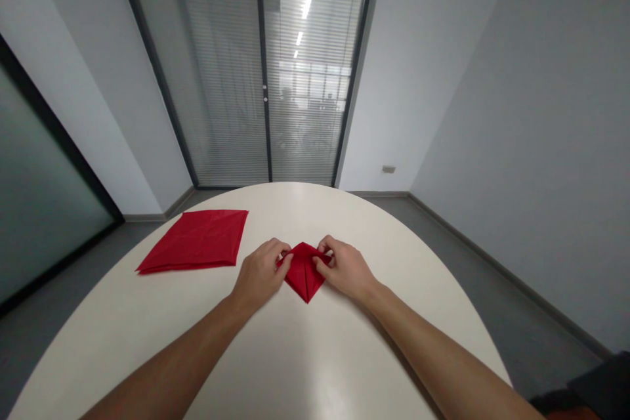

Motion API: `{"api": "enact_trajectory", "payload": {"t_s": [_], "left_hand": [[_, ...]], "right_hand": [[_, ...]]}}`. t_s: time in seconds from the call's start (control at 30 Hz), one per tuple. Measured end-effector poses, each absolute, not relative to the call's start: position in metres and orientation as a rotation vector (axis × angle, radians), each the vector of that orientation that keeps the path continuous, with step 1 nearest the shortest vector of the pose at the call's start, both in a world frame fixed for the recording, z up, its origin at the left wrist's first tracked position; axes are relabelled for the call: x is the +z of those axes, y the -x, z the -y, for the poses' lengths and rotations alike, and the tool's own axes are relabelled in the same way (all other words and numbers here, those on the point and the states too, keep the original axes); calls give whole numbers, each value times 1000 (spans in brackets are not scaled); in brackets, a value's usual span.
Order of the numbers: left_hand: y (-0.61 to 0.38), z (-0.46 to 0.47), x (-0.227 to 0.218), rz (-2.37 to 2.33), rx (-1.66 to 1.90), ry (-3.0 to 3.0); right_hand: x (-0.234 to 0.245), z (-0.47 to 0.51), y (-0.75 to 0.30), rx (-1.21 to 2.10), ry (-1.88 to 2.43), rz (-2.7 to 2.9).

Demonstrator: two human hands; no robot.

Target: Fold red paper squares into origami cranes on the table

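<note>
A small red folded napkin [304,270], diamond-shaped with a crease down its middle, is between my two hands near the table's centre. One point of it faces me and another faces away. My left hand [262,270] pinches its left corner between thumb and fingers. On the opposite corner, my right hand [344,266] grips in the same way, thumb on the near face. The fingertips behind the corners are partly hidden. Whether the napkin is cloth or paper I cannot tell.
A larger flat stack of red folded sheets [199,239] lies at the left on the round white table [394,256]. Beyond the table's far edge stands a glass partition with blinds [221,79]. A dark object [600,384] shows at the lower right.
</note>
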State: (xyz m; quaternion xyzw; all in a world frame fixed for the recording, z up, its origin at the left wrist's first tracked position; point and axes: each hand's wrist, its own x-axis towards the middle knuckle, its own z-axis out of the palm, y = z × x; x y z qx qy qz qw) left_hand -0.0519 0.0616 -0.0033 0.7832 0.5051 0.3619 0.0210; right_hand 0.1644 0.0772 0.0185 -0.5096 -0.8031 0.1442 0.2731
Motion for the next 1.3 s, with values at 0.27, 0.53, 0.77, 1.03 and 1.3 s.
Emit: {"api": "enact_trajectory", "payload": {"t_s": [0.27, 0.53, 0.77, 1.03, 1.3], "left_hand": [[42, -55, 0, -1622, 1188, -2364], [34, -58, -3, -1732, 1232, -2216], [33, -58, -2, -1649, 1309, -1974], [40, -60, -5, -1293, 1348, -1694], [37, -60, -5, -1347, 1282, -1726]], "right_hand": [[13, -81, -164, 425, 1361, 2138], [10, -80, -161, 336, 1398, 2156], [7, -82, -162, 343, 1414, 2101], [7, -85, -163, 390, 1455, 2037], [4, -85, -163, 338, 1494, 2030]]}}
